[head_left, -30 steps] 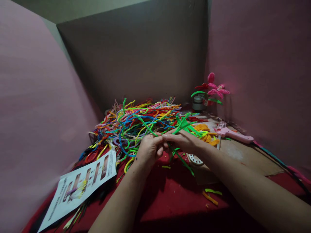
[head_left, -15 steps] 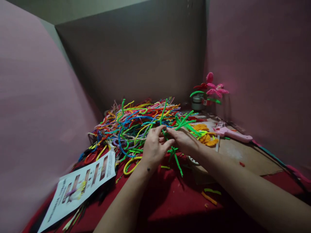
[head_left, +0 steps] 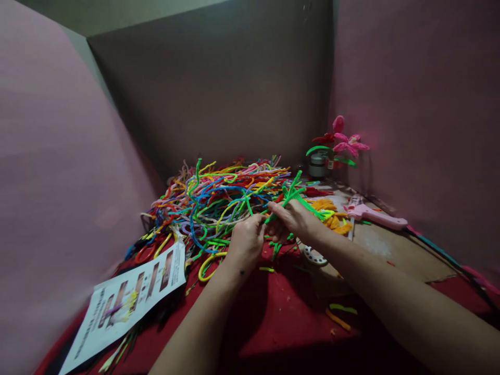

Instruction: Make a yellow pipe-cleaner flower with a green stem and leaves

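Both hands meet in front of a large tangled heap of coloured pipe cleaners [head_left: 219, 203]. My left hand [head_left: 248, 237] is closed, its fingertips pinching a green pipe cleaner [head_left: 248, 203] whose end rises above the knuckles. My right hand [head_left: 295, 221] is closed on green pipe cleaner too, its thumb and forefinger almost touching my left fingers. Green strands [head_left: 292, 191] stick up behind the right hand; whether they join the held piece I cannot tell. Short green bits [head_left: 276, 249] show below the hands.
A printed sheet [head_left: 128, 307] lies at the left on the red cloth [head_left: 273, 323]. To the right are a pink glue gun [head_left: 377, 216] on cardboard [head_left: 394, 250], orange fuzzy pieces [head_left: 338, 225], a white holed disc [head_left: 314, 256] and pink pipe-cleaner flowers [head_left: 351, 144]. Pink panels stand on both sides.
My right hand has shifted slightly and turned, and my left hand has tipped lower with its fingers curled in. The green strand above them now leans left, and less green hangs below.
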A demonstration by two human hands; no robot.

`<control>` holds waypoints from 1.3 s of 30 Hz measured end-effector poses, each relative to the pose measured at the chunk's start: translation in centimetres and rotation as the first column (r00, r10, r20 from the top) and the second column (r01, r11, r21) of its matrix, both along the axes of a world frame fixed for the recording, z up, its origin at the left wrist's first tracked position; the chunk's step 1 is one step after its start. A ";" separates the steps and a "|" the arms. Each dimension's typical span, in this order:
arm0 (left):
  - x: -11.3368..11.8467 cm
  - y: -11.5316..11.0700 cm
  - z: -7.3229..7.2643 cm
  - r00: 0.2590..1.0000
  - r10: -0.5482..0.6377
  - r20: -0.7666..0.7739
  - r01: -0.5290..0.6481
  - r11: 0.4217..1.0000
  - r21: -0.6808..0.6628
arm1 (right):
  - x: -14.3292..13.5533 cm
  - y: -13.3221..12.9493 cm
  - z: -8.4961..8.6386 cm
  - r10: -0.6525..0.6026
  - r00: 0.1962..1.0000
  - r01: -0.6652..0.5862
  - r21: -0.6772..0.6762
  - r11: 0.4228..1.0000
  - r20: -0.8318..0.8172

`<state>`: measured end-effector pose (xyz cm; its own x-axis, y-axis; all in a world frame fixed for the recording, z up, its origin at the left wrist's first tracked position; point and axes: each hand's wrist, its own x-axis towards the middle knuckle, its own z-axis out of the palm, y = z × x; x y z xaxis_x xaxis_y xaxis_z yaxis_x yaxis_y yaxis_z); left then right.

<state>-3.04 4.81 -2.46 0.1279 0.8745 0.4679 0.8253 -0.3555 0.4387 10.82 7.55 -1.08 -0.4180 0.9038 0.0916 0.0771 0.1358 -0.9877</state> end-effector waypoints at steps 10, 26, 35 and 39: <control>-0.1 -0.8 0.8 0.984 0.019 -0.178 0.030 0.962 0.270 | 1.0 0.8 0.5 -0.114 0.980 0.072 0.242 0.968 0.165; 0.0 -2.1 1.3 0.985 0.066 -0.159 -0.023 0.966 0.257 | 1.1 2.1 0.7 -0.191 0.822 0.175 -0.081 0.981 -0.537; -1.2 -2.1 3.1 0.990 0.057 -0.129 -0.040 0.991 0.130 | 2.5 3.5 1.4 -0.309 0.741 0.283 -0.141 0.949 -0.596; -1.5 -2.0 3.1 0.985 0.069 -0.157 -0.050 0.991 0.120 | 4.0 3.8 2.1 -0.419 0.747 0.399 -0.157 0.904 -0.517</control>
<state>-4.58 2.80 0.68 0.1594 0.8240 0.5438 0.9028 -0.3445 0.2574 14.79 11.32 1.00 0.0971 0.9837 0.1513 -0.4143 0.1782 -0.8925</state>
